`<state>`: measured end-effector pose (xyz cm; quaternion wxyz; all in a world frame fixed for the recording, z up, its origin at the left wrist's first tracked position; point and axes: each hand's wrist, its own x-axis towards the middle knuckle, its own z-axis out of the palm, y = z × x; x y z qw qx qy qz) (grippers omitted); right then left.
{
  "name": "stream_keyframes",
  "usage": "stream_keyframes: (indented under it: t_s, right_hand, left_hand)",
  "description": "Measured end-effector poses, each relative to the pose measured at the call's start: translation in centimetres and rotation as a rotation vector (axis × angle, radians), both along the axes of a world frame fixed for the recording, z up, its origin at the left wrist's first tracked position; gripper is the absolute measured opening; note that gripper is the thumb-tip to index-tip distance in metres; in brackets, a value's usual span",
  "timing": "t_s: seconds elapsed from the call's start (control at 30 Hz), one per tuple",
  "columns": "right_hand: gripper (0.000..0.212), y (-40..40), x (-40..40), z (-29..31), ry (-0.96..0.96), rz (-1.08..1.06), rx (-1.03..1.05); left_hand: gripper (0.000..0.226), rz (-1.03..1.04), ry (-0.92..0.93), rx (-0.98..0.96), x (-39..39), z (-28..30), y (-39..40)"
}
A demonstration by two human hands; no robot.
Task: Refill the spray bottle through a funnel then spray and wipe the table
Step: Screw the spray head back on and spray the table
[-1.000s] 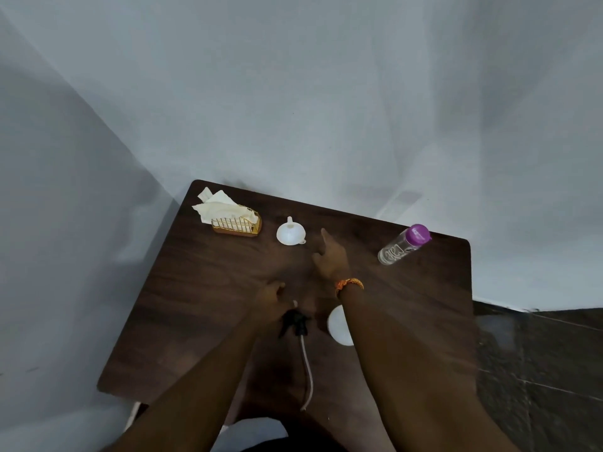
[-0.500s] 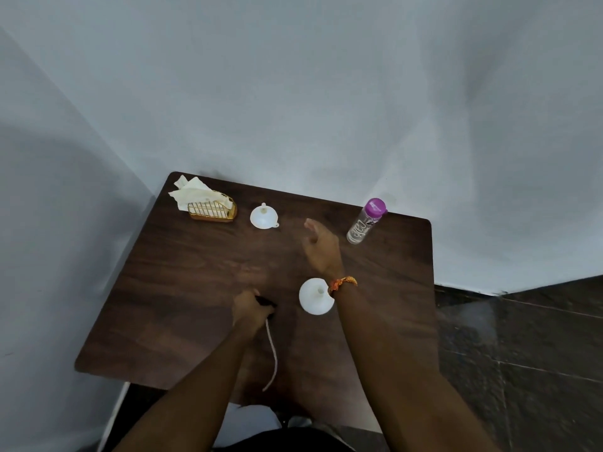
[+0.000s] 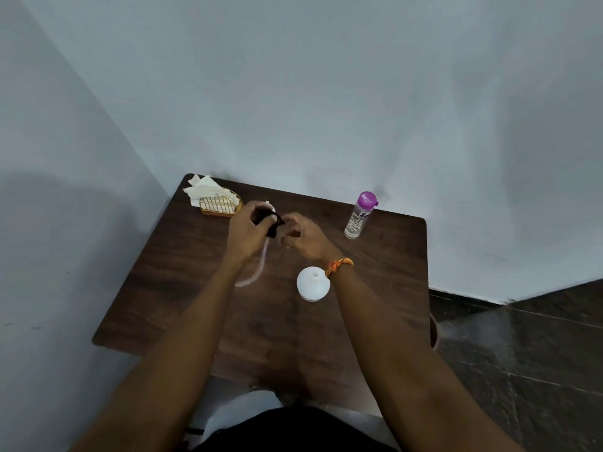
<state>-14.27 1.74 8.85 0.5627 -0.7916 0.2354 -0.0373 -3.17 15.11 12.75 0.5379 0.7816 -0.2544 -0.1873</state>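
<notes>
My left hand (image 3: pixel 244 230) is closed around the black spray head (image 3: pixel 272 227), lifted over the far part of the dark wooden table (image 3: pixel 182 275); its pale dip tube (image 3: pixel 257 269) hangs down toward me. My right hand (image 3: pixel 303 237) is right beside the spray head, fingers curled, touching or nearly touching it. The white round spray bottle (image 3: pixel 312 283) stands uncapped near my right wrist. The white funnel (image 3: pixel 270 207) is almost wholly hidden behind my left hand. A clear water bottle with a purple cap (image 3: pixel 359 216) stands at the far right.
A small wicker basket (image 3: pixel 222 207) with white tissues (image 3: pixel 205 188) sits at the far left corner. Pale walls close the table on the left and far sides. Dark tiled floor (image 3: pixel 522 353) lies to the right.
My left hand has raised the spray head from the table's near middle to the far side by the funnel. My right hand has come in to meet it. The spray bottle has stayed put.
</notes>
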Motion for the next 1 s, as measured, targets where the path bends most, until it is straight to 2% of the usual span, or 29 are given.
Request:
stream_keyframes:
  t_s: [0.1, 0.23, 0.4, 0.5, 0.57, 0.63, 0.7, 0.8, 0.9, 1.0]
  right_hand:
    - [0.053, -0.4, -1.2, 1.3, -0.079, -0.012, -0.004]
    - [0.046, -1.0, -3.8, 3.1, -0.150, -0.009, 0.119]
    - [0.018, -2.0, -6.6, 3.6, -0.236, -0.107, 0.053]
    - [0.020, -2.4, -8.4, 3.8, -0.272, -0.216, -0.017]
    - [0.019, -2.4, -9.5, 4.4, -0.297, -0.310, -0.051]
    - [0.025, -2.4, -10.2, 4.8, -0.316, -0.394, -0.066]
    - [0.031, -2.5, -10.6, 4.9, -0.316, -0.452, -0.044]
    - [0.031, -2.6, -10.9, 4.5, -0.310, -0.495, -0.015]
    - [0.034, -2.4, -10.9, 4.0, -0.305, -0.513, 0.010]
    - [0.034, -1.9, -10.7, 3.6, -0.309, -0.525, 0.048]
  left_hand:
    - [0.017, -0.109, -0.055, -0.044, -0.6, 1.8, -0.6]
    - [0.016, -0.233, -0.101, -0.110, -2.7, 3.0, -1.7]
    - [0.026, -0.304, 0.048, -0.213, -5.3, 2.8, -2.1]
    - [0.045, -0.296, 0.125, -0.238, -6.6, 1.5, -2.0]
    - [0.051, -0.219, 0.150, -0.173, -6.9, -0.8, -1.5]
    - [0.050, -0.181, 0.114, -0.013, -7.4, -3.7, -0.7]
    - [0.048, -0.197, 0.063, 0.142, -8.1, -6.5, 0.0]
    - [0.046, -0.249, 0.048, 0.274, -9.7, -9.1, 0.8]
    - [0.054, -0.307, -0.014, 0.319, -10.9, -10.4, 0.8]
    - [0.054, -0.256, 0.009, 0.317, -11.8, -10.9, 0.4]
